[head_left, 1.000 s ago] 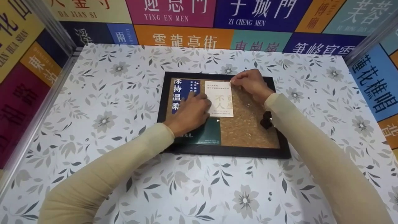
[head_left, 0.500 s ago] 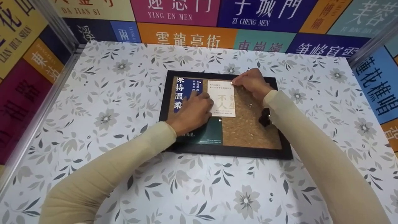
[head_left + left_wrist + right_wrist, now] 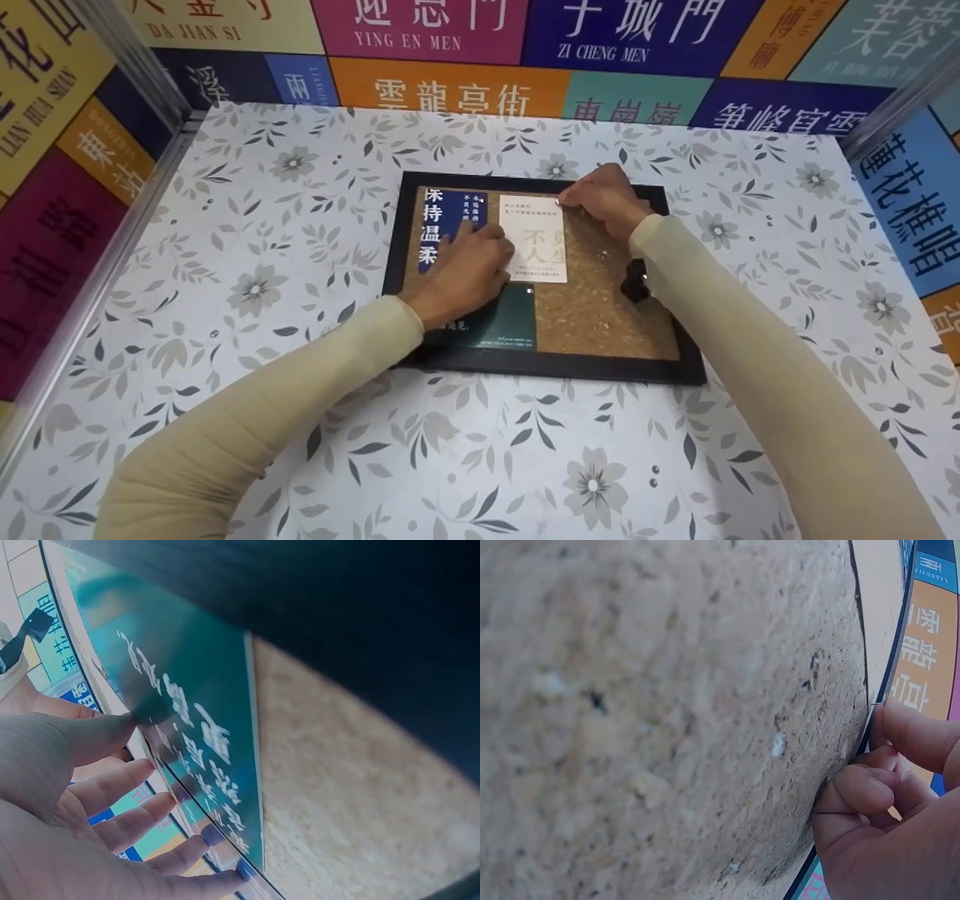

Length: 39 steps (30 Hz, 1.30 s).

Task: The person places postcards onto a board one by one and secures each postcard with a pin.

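Observation:
A black-framed cork board (image 3: 607, 315) lies flat on the table, bearing a blue card (image 3: 454, 206), a white card (image 3: 532, 240) and a dark green card (image 3: 510, 322). My left hand (image 3: 465, 266) rests on the board, fingers spread over the blue card and the white card's left edge. In the left wrist view its fingertips (image 3: 199, 844) touch the card surfaces beyond the green one. At the white card's top right corner, my right hand (image 3: 607, 195) pinches a tiny shiny thumbtack (image 3: 559, 201). The right wrist view shows its thumb at that edge, other fingers curled in.
A black strap-like piece (image 3: 636, 281) with a shiny spot shows at the right wrist, over the board's right side. Small tacks glint on the blue and green cards. The floral-covered table (image 3: 300, 225) meets colourful lettered panels (image 3: 450, 86) behind and at both sides.
The camera view has shifted slightly. Both hands stay in place on the board, the right one at the white card's corner throughout; its wrist has moved very slightly left.

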Available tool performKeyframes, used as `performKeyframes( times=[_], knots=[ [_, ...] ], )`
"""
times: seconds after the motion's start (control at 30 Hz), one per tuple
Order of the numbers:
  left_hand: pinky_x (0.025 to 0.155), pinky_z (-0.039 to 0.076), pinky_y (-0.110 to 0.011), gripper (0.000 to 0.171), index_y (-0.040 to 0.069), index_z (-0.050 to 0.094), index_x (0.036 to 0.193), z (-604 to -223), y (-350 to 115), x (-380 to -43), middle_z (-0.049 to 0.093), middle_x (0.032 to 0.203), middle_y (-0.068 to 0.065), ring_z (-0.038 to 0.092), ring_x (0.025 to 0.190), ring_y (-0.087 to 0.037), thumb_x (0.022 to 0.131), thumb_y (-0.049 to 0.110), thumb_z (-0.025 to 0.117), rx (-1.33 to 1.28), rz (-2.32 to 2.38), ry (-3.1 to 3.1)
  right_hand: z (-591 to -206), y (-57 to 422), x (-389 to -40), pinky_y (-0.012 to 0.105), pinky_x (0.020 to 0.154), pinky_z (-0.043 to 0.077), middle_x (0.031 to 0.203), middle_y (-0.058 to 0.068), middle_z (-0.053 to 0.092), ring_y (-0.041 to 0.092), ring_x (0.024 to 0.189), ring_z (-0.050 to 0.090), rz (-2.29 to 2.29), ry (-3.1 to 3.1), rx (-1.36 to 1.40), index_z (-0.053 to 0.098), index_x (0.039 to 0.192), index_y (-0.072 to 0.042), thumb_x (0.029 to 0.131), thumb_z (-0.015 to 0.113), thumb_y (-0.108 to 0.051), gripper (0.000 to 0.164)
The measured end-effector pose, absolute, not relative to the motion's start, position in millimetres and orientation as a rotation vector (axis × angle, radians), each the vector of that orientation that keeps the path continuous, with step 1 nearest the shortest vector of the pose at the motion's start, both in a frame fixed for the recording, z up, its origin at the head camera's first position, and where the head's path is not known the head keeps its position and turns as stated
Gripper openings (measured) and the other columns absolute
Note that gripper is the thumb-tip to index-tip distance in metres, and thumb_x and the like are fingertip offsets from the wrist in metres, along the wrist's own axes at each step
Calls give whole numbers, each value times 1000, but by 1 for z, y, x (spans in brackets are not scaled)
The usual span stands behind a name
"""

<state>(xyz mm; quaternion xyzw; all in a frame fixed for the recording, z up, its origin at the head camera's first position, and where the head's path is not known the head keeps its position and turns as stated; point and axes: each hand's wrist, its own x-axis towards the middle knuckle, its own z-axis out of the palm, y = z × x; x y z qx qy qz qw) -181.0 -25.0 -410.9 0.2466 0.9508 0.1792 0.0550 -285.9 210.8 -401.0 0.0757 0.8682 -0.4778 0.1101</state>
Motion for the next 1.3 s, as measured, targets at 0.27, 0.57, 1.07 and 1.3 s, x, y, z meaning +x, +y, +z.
performKeyframes(
  times=[0.27,0.57,1.07,1.3],
  knots=[
    [106,52,-64,14,11,79,117,-409,-26,-181,66,135,-7,54,122,-35,106,17,72,752,554,2877,-401,210,-287,32,64,40,59,-4,53,14,64,48,-1365,2571,236,69,64,-12,95,79,-9,32],
    [108,51,-66,17,10,79,120,-409,-25,-180,66,136,-9,55,125,-37,106,15,71,763,555,2875,-404,212,-286,28,55,39,61,-3,56,12,60,47,-1381,2585,227,75,70,-8,95,77,-7,25],
    [108,50,-73,14,11,78,116,-411,-26,-182,65,140,-9,55,128,-39,107,18,71,777,521,2893,-409,205,-286,30,66,50,86,2,75,18,81,61,-1265,2686,230,81,88,-2,96,77,-10,12],
    [112,46,-75,19,10,78,122,-411,-27,-181,64,142,-9,54,131,-40,108,19,70,766,525,2878,-415,203,-284,30,70,49,90,5,77,17,81,63,-1160,2817,101,82,91,-2,98,75,-8,12]
  ],
)
